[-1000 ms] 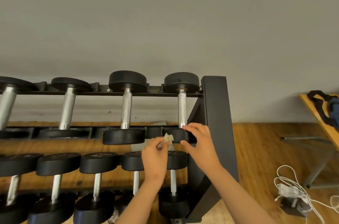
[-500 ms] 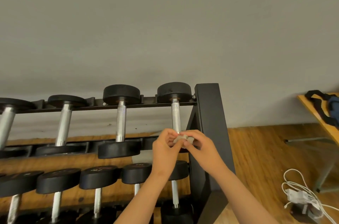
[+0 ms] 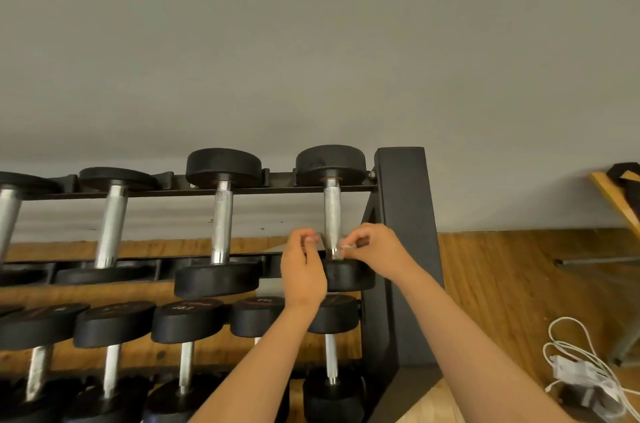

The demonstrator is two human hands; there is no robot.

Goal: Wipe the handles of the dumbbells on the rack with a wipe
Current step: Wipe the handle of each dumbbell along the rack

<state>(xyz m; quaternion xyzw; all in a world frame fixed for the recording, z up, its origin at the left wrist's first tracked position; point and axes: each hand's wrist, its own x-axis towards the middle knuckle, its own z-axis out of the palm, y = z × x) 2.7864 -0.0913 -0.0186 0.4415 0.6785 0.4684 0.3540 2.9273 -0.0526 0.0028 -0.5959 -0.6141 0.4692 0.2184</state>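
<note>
Hands part around the last top-row handle, wipe at its foot.

Half a second ago both hands met over the wipe (image 3: 344,247); now they sit at 9 and 3 o'clock of the handle (image 3: 331,214) of the rightmost upper dumbbell (image 3: 330,163) on the rack (image 3: 401,249), so wiping here looks about to start. The right hand (image 3: 375,251) pinches the wipe against the handle's lower end with its fingers (image 3: 353,242) nearly closed. The left hand (image 3: 304,272) is curled beside the handle; whether it holds the wipe's other end I cannot tell.
</note>
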